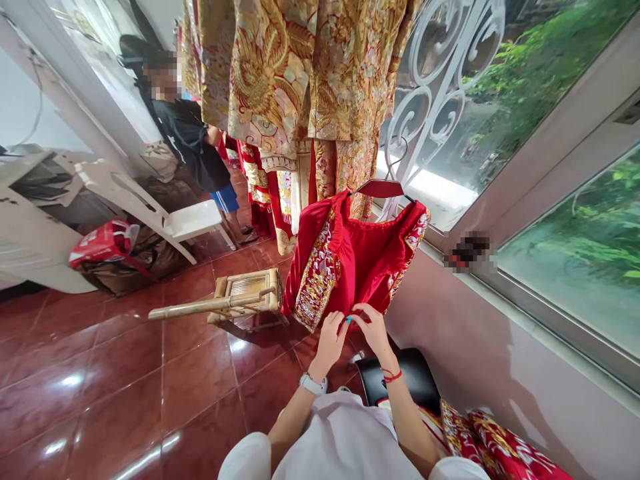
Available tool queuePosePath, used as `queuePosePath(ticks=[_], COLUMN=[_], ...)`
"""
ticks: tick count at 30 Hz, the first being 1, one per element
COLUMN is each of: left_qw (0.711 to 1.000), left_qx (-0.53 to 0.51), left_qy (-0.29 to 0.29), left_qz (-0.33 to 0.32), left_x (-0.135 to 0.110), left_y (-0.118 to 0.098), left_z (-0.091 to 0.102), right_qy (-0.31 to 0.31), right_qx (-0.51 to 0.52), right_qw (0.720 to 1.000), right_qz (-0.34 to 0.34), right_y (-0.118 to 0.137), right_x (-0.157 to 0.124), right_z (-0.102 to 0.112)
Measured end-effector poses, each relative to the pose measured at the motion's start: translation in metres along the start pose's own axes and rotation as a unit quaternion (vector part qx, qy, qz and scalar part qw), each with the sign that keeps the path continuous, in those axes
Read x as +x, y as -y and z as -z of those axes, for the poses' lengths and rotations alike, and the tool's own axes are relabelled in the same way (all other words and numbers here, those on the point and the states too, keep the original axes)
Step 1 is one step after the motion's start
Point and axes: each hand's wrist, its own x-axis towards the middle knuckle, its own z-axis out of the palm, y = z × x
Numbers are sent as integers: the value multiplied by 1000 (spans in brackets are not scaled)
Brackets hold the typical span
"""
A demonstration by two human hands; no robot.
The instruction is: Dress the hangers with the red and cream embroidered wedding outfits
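A red velvet garment [353, 250] with gold and silver embroidery hangs in front of me on a dark red hanger [381, 189]. My left hand [330, 343] and my right hand [371, 331] meet at its lower part, thumbs and fingers pinched together on the cloth. Between the fingertips shows a small turquoise thing [349, 320], too small to name. A watch with a pale strap is on my left wrist, and red string circles my right wrist. The garment's bottom edge is partly hidden behind my hands.
Gold embroidered garments [295, 73] hang beyond. A bamboo chair [250, 293] stands to the left, before a white chair [193, 220] and a red bag [107, 243]. A black seat [400, 380] and more red embroidered cloth [500, 440] lie right. Another person [187, 133] stands at the back left.
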Motion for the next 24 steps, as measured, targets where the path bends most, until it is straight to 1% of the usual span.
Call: queuePosePath(ticks=[3,9,14,17,18,20,22,24], left_qw=[1000,998,996,996,996,998,999,1000], left_qx=[-9,-55,-88,-91,-83,-55,-27,-15], left_qy=[-3,-2,-1,-7,-11,-18,-18,-20], left_qz=[10,16,8,4,5,11,14,10], left_x=[-3,-5,-5,-5,-4,-1,5,13], left_y=[-3,-6,0,4,4,-1,-11,-24], left_z=[1,5,9,10,11,12,15,17], right_qy=[-28,-117,-171,-196,-199,-175,-138,-119], right_qx=[22,17,-11,-19,-20,-20,-26,-39], right_qw=[999,993,984,978,977,980,985,985], right_qz=[5,30,47,63,70,87,102,117], right_y=[3,10,18,24,27,31,35,38], right_x=[-2,-4,3,8,9,8,5,2], right_z=[-2,-11,-16,-16,-16,-15,-13,-10])
